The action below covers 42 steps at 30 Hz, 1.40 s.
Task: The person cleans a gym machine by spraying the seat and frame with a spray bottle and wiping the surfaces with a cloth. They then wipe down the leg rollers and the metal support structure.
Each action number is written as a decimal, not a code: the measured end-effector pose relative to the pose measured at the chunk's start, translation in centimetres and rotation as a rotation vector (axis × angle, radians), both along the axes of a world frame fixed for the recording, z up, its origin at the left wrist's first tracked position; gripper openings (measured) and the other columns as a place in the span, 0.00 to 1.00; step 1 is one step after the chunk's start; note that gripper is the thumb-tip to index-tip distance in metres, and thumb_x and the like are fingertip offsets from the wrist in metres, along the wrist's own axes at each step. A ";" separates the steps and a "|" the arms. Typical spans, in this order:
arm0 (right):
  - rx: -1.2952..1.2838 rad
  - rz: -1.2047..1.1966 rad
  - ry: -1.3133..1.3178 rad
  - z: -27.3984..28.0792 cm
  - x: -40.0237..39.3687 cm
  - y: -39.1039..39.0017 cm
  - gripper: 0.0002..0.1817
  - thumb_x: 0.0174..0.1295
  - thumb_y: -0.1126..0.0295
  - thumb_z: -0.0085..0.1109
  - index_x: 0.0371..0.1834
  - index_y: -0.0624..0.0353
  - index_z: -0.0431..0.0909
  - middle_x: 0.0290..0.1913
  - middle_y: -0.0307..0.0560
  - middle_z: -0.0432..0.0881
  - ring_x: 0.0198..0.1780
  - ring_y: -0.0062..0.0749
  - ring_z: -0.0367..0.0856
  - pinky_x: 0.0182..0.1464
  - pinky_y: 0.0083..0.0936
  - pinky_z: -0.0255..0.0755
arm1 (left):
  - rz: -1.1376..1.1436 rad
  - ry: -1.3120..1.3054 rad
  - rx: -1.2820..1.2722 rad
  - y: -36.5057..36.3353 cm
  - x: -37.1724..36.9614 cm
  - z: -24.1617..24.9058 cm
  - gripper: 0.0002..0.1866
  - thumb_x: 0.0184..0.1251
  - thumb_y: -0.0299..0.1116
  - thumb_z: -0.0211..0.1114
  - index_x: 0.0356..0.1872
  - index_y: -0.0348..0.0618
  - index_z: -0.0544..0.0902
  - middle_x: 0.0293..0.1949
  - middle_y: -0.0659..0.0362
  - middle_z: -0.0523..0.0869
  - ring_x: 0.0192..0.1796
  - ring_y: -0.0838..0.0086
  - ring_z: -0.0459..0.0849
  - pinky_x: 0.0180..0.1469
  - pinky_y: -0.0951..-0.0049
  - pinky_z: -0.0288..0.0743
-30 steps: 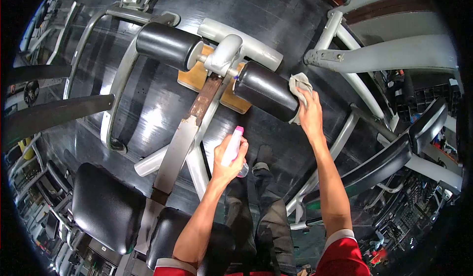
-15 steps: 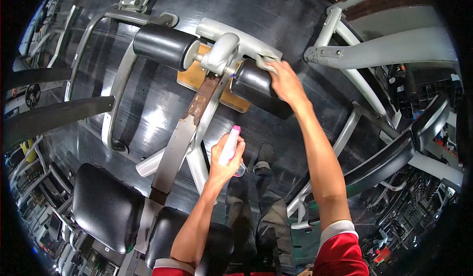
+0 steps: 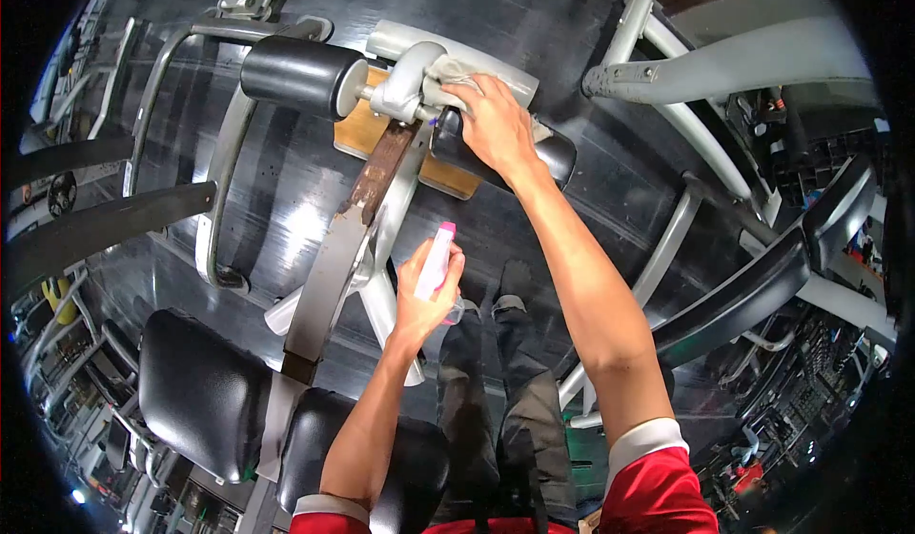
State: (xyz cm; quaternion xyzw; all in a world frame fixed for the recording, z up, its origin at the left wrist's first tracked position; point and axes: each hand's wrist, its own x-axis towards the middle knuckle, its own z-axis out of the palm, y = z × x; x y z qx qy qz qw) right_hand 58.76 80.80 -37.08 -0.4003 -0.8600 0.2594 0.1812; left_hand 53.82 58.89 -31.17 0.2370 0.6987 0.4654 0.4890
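Cloth [image 3: 444, 79], head view: where is it?

"Upper middle of the frame, at the inner end of the lower roller [image 3: 559, 160], right hand [image 3: 501, 130] clamped on it; bunched, probably, for a firm grip."

"And the left hand [image 3: 419, 313]?"

"Clasping the bottle [image 3: 434, 269] near the centre, apart from the right; that hold likely keeps its pink top [image 3: 447, 228] clear."

"How many of each?"

"One cloth, one bottle, two rollers [image 3: 294, 77], two cushions [image 3: 200, 396] at lower left."
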 end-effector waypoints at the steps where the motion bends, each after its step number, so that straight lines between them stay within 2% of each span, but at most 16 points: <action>1: -0.013 0.005 -0.025 -0.1 0.3 -0.1 0.27 0.55 0.79 0.56 0.58 0.43 0.78 0.61 0.53 0.73 0.65 0.47 0.70 0.63 0.39 0.70 | 0.000 0.002 -0.028 -0.1 -0.1 0.0 0.03 0.66 0.26 0.64 0.35 0.40 0.79 0.21 0.64 0.78 0.19 0.83 0.77 0.21 0.79 0.69; 5: 0.149 0.075 -0.113 1.0 5.6 -1.7 0.30 0.53 0.82 0.52 0.60 0.43 0.77 0.62 0.56 0.72 0.65 0.50 0.71 0.59 0.39 0.75 | 0.001 0.021 -0.042 -0.1 -0.2 -0.2 0.02 0.66 0.25 0.63 0.35 0.40 0.79 0.21 0.64 0.78 0.19 0.83 0.77 0.22 0.79 0.70; 10: 0.107 -0.096 -0.215 1.0 13.6 -4.9 0.35 0.49 0.84 0.53 0.63 0.40 0.75 0.62 0.58 0.72 0.67 0.52 0.68 0.60 0.40 0.74 | -0.014 0.051 -0.022 -0.3 -0.2 -0.7 0.02 0.66 0.25 0.64 0.35 0.39 0.79 0.21 0.63 0.79 0.20 0.82 0.77 0.23 0.78 0.69; 13: 0.200 -0.112 -0.176 0.4 11.6 -4.7 0.34 0.48 0.84 0.54 0.61 0.43 0.77 0.63 0.58 0.72 0.68 0.52 0.67 0.62 0.40 0.72 | -0.049 0.111 0.017 -0.6 0.2 -1.1 0.03 0.65 0.25 0.64 0.34 0.38 0.79 0.21 0.62 0.79 0.20 0.82 0.77 0.23 0.78 0.69; 16: 0.133 -0.099 -0.105 0.5 5.7 -3.6 0.31 0.50 0.83 0.54 0.60 0.46 0.78 0.64 0.59 0.71 0.70 0.51 0.65 0.66 0.40 0.69 | -0.063 0.109 0.002 -0.2 0.0 -0.4 0.03 0.65 0.26 0.64 0.35 0.38 0.79 0.22 0.61 0.79 0.20 0.82 0.76 0.23 0.77 0.69; 21: 0.333 0.216 -0.040 -0.8 -1.9 -3.2 0.20 0.53 0.76 0.56 0.50 0.48 0.83 0.64 0.45 0.73 0.71 0.44 0.64 0.71 0.38 0.63 | -0.073 0.130 -0.008 -0.3 -0.2 -0.8 0.04 0.66 0.27 0.65 0.35 0.38 0.80 0.20 0.60 0.79 0.20 0.81 0.78 0.23 0.77 0.69; 24: 0.310 0.214 -0.045 -0.5 0.0 -3.4 0.21 0.51 0.75 0.57 0.50 0.48 0.83 0.64 0.45 0.73 0.71 0.43 0.64 0.71 0.38 0.63 | -0.076 0.137 0.013 -0.5 -0.2 -1.2 0.04 0.66 0.28 0.65 0.34 0.38 0.79 0.20 0.60 0.79 0.19 0.80 0.79 0.23 0.76 0.70; 28: 0.231 0.175 -0.073 0.0 7.1 -4.1 0.26 0.48 0.82 0.56 0.51 0.44 0.83 0.64 0.45 0.73 0.69 0.42 0.67 0.70 0.37 0.65 | -0.130 0.104 -0.038 -0.3 -0.4 -0.4 0.04 0.67 0.26 0.64 0.38 0.38 0.78 0.24 0.62 0.80 0.21 0.82 0.79 0.24 0.79 0.72; 30: 0.219 0.076 -0.141 0.6 10.7 -4.6 0.29 0.45 0.85 0.54 0.51 0.44 0.83 0.64 0.45 0.73 0.69 0.42 0.68 0.69 0.35 0.67 | -0.079 0.041 -0.047 -0.3 -0.3 -0.2 0.04 0.67 0.26 0.64 0.38 0.37 0.79 0.25 0.62 0.80 0.21 0.83 0.78 0.24 0.80 0.72; 33: 0.109 -0.075 -0.206 1.1 15.1 -4.8 0.29 0.50 0.87 0.53 0.55 0.49 0.80 0.63 0.49 0.74 0.67 0.45 0.71 0.67 0.34 0.67 | -0.071 0.133 0.077 -0.8 -0.1 -1.6 0.04 0.67 0.26 0.64 0.37 0.37 0.79 0.25 0.62 0.79 0.21 0.83 0.78 0.24 0.81 0.72; 35: -0.249 -0.375 0.045 -1.3 17.5 -4.6 0.25 0.58 0.86 0.50 0.60 0.56 0.75 0.60 0.54 0.76 0.64 0.49 0.74 0.65 0.34 0.67 | -0.068 0.106 0.087 -0.6 0.0 -1.4 0.03 0.67 0.25 0.64 0.37 0.38 0.79 0.25 0.62 0.79 0.21 0.83 0.78 0.24 0.81 0.72; 36: -0.245 -0.370 0.043 -1.3 17.3 -4.2 0.25 0.58 0.86 0.50 0.60 0.56 0.75 0.60 0.54 0.76 0.64 0.49 0.74 0.65 0.34 0.67 | -0.074 0.094 0.089 -0.6 0.0 -1.2 0.03 0.67 0.25 0.64 0.37 0.38 0.79 0.26 0.63 0.79 0.21 0.84 0.77 0.24 0.81 0.72; 38: -0.114 -0.540 0.141 -2.0 15.9 -2.9 0.22 0.64 0.83 0.49 0.62 0.61 0.72 0.58 0.57 0.77 0.60 0.52 0.76 0.63 0.35 0.67 | -0.067 0.098 0.086 -0.5 0.0 -1.3 0.03 0.67 0.24 0.63 0.37 0.38 0.79 0.26 0.63 0.79 0.22 0.84 0.77 0.24 0.81 0.73; 39: -0.034 -0.478 0.148 -1.7 14.8 -2.0 0.21 0.63 0.81 0.50 0.61 0.62 0.73 0.58 0.56 0.77 0.61 0.51 0.75 0.63 0.35 0.67 | -0.062 0.111 0.099 -0.6 0.0 -1.4 0.02 0.67 0.24 0.63 0.37 0.38 0.79 0.26 0.63 0.79 0.22 0.84 0.77 0.24 0.81 0.73; 40: 0.005 -0.368 0.247 -0.8 12.9 -1.2 0.21 0.63 0.80 0.51 0.61 0.59 0.74 0.56 0.56 0.77 0.60 0.51 0.76 0.62 0.35 0.67 | -0.060 0.122 0.110 -0.7 0.1 -1.5 0.02 0.67 0.24 0.63 0.37 0.38 0.79 0.26 0.63 0.79 0.22 0.84 0.77 0.24 0.81 0.73; 42: -0.036 -0.176 0.122 1.6 8.4 -0.4 0.28 0.57 0.82 0.52 0.61 0.46 0.76 0.51 0.54 0.78 0.55 0.52 0.76 0.58 0.36 0.70 | -0.060 0.124 0.106 -0.7 0.0 -1.5 0.02 0.66 0.24 0.63 0.37 0.38 0.79 0.26 0.63 0.79 0.22 0.84 0.77 0.24 0.81 0.73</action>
